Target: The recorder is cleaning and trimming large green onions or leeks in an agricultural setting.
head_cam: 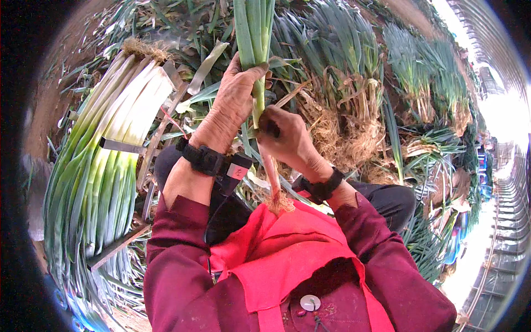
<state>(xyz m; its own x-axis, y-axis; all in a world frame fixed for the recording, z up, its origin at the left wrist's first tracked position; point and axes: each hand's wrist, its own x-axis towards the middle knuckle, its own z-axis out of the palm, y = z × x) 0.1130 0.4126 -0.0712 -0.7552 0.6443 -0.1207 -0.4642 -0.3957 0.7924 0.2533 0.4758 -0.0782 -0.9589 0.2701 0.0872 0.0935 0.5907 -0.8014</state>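
Observation:
A long green onion stalk stands upright before me, its green leaves at the top and its stringy roots low by the red apron. My left hand grips it just under the leaves, thumb across the stalk. Lower down, my right hand has its fingers curled at the stalk's side, touching it near the middle; whether they pinch a leaf sheath is hidden. Both wrists wear black straps. At the left, a pile of cleaned green onions lies with its white ends and roots toward the top.
A metal-and-wood rack holds the pile at the left. Bundles of unpeeled green onions with dry roots lie ahead and right, with more bundles beyond. Loose leaves and peelings litter the ground. My bent knees flank the work.

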